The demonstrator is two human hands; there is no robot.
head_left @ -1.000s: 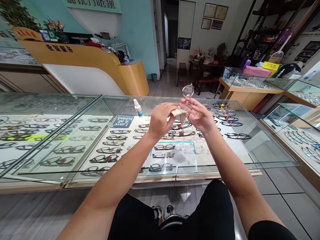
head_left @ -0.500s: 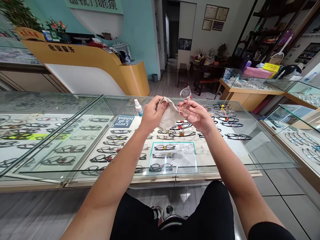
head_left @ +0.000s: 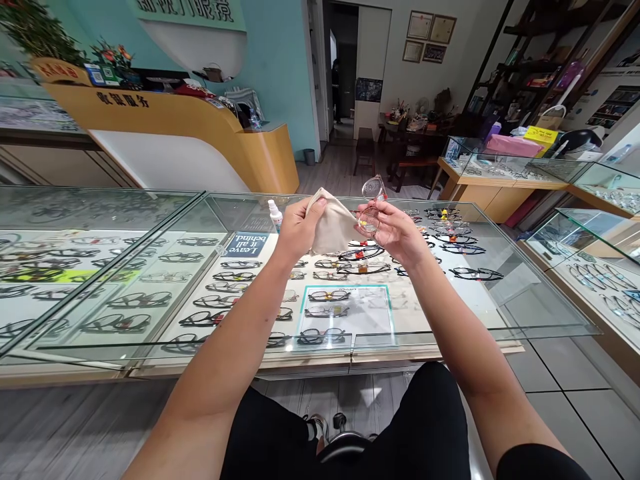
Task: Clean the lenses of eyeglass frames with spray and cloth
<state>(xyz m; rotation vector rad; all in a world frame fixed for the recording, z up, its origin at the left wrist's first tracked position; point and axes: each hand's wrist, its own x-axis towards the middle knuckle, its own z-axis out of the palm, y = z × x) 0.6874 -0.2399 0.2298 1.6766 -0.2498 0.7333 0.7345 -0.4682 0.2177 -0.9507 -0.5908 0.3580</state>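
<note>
My left hand (head_left: pixel 300 230) pinches a cream cleaning cloth (head_left: pixel 333 227) between thumb and fingers, and the cloth hangs down in a fold. In my right hand (head_left: pixel 397 230) is a pair of thin-rimmed glasses (head_left: pixel 369 221), gripped near one lens and tilted so that the other lens stands higher. The cloth's right corner reaches the lower lens; whether it touches the glass I cannot tell. Both hands are above the glass display case (head_left: pixel 425 333). Partly hidden behind my left hand stands a white spray bottle (head_left: pixel 275 215).
Rows of eyeglass frames (head_left: pixel 330 295) lie under the case's glass, beside a blue sign (head_left: pixel 246 245). Across the aisle is a yellow and white counter (head_left: pixel 270 157). More glass cases (head_left: pixel 590 260) stand to the right. A person (head_left: pixel 336 87) is partly visible in the far doorway.
My left hand has shifted slightly left with the cloth, which is now stretched more toward the glasses. My right hand is nearly still. A dark figure has appeared in the far doorway.
</note>
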